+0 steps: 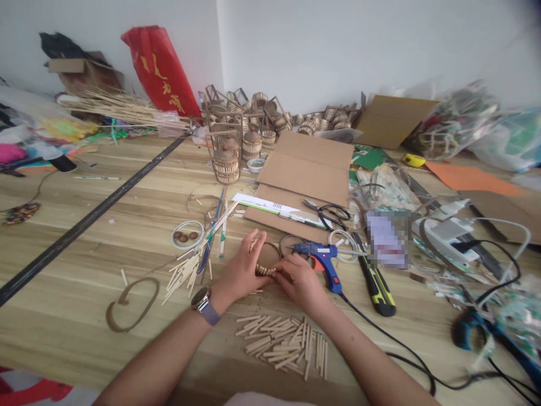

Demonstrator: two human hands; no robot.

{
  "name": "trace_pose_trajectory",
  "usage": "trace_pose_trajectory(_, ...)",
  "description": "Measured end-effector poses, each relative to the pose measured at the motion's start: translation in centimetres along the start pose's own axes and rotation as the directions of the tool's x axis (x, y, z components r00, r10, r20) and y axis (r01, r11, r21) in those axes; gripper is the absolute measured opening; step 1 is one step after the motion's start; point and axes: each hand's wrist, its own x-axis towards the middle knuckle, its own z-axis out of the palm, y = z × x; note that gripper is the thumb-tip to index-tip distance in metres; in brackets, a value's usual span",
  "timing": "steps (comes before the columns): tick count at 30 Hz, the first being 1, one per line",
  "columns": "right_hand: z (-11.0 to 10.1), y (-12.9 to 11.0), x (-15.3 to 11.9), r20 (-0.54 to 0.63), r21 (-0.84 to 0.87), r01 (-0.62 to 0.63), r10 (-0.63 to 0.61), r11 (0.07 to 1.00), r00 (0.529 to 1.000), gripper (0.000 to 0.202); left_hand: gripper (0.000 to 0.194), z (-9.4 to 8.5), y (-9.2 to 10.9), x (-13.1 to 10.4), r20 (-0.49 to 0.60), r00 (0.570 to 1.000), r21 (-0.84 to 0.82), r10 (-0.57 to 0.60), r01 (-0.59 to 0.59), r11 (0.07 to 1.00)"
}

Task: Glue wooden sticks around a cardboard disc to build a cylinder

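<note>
My left hand (pixel 240 269) is curled around the left side of a small ring of short wooden sticks (pixel 265 272), thumb and fingers gripping its rim. At the ring's near right edge, my right hand (pixel 298 277) has its fingertips pinched together on the sticks; exactly what lies between them is partly hidden. A blue glue gun (pixel 323 260) lies just beyond my right hand, nozzle pointing left. Loose short wooden sticks (pixel 285 344) are piled between my forearms. More long sticks (pixel 183 273) are scattered left of my left hand.
Finished small wooden buckets (pixel 226 163) stand at the back by the wall. Cardboard (pixel 304 169) lies ahead, with black scissors (pixel 332 214) on it. To the right are a utility knife (pixel 376 282), a phone (pixel 386 239) and a power strip (pixel 443 239). The glue gun's cord (pixel 389 347) trails right.
</note>
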Motion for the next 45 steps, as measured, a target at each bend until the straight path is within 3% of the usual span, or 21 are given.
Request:
trace_pose_trajectory(9, 0.1, 0.1, 0.0, 0.001, 0.007, 0.011, -0.011, 1.0, 1.0, 0.012, 0.108, 0.3, 0.1, 0.0, -0.034, 0.999, 0.01, -0.007, 0.007, 1.0)
trace_pose_trajectory(15, -2.5, -0.1, -0.4, -0.105, 0.036, -0.005, 0.009, 0.999, 0.994, 0.014, 0.111, 0.1, 0.1, -0.1, -0.031, 1.0, -0.004, -0.005, 0.005, 1.0)
trace_pose_trajectory(20, -5.8, 1.1, -2.2, -0.226, -0.006, -0.224, 0.217, 0.975, 0.95, 0.022, 0.111, 0.0, 0.0, -0.1, -0.055, 0.998, -0.016, -0.02, 0.019, 1.0)
trace_pose_trajectory(24, -7.2, 3.1, -3.9, -0.265, -0.053, -0.504, 0.474, 0.862, 0.84, 0.031, 0.11, 0.0, -0.1, -0.1, -0.048, 0.999, -0.03, -0.025, 0.024, 0.999)
trace_pose_trajectory(27, -7.2, 4.0, -4.2, -0.19, -0.054, -0.611, 0.593, 0.79, 0.783, 0.034, 0.11, 0.0, -0.1, -0.1, -0.044, 0.999, -0.033, -0.029, 0.027, 0.999)
trace_pose_trajectory(31, -6.3, 4.4, -3.6, -0.083, -0.017, -0.595, 0.592, 0.804, 0.802, 0.038, 0.111, -0.1, 0.0, -0.1, -0.048, 0.998, -0.036, -0.028, 0.027, 0.999)
trace_pose_trajectory(34, -5.9, 4.4, -3.3, -0.093, 0.045, -0.558, 0.56, 0.828, 0.823, 0.041, 0.113, -0.1, 0.0, -0.1, -0.054, 0.998, -0.034, -0.027, 0.025, 0.999)
trace_pose_trajectory(36, -5.8, 4.3, -3.4, -0.095, 0.157, -0.557, 0.573, 0.816, 0.814, 0.04, 0.114, -0.1, -0.1, -0.1, -0.055, 0.998, -0.03, -0.026, 0.025, 0.999)
trace_pose_trajectory(38, -5.7, 4.0, -3.7, -0.052, 0.35, -0.565, 0.618, 0.747, 0.785, 0.039, 0.115, -0.1, -0.1, -0.1, -0.058, 0.998, -0.029, -0.022, 0.021, 0.999)
trace_pose_trajectory(41, -5.2, 3.2, -4.4, 0.089, 0.632, -0.548, 0.651, 0.548, 0.754, 0.044, 0.114, -0.1, -0.1, -0.1, -0.061, 0.998, -0.023, -0.017, 0.015, 1.0)
trace_pose_trajectory(43, -4.7, 2.8, -4.8, 0.168, 0.698, -0.552, 0.645, 0.456, 0.746, 0.048, 0.113, -0.2, -0.1, -0.1, -0.059, 0.998, -0.014, -0.018, 0.018, 1.0)
trace_pose_trajectory(45, -4.3, 2.7, -5.1, 0.222, 0.669, -0.586, 0.63, 0.457, 0.744, 0.051, 0.114, -0.2, 0.0, -0.1, -0.054, 0.998, -0.007, -0.02, 0.02, 1.0)
